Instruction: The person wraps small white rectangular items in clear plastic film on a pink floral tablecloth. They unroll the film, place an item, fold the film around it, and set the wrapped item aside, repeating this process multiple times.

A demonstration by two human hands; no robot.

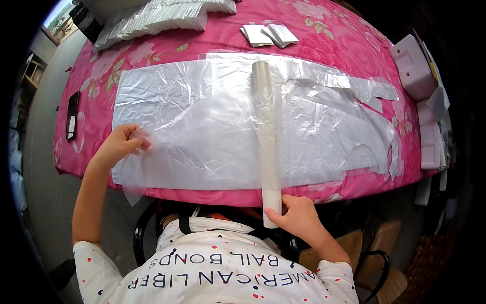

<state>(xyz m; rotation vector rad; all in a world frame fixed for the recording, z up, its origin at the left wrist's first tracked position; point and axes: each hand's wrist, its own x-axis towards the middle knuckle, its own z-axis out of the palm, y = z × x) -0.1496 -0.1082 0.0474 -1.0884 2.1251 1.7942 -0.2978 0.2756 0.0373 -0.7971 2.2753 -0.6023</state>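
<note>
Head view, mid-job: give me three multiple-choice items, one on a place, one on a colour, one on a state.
1. Where does the long pale cardboard roll lie?
A. across the clear plastic sheet
B. on the floor
C. on a chair

2. What colour is the flowered tablecloth?
A. blue
B. pink
C. green

3. What is the right hand doing?
A. hanging free
B. lying flat on the cloth
C. gripping the roll's near end

Answers: 1 A, the roll crosses the sheet; 2 B, pink shows all round the plastic; 3 C, fingers wrap the tube's end.

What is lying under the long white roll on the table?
Under the long white roll lie clear plastic sheets on pink floral cloth. The sheets blur whatever is beneath.
</note>
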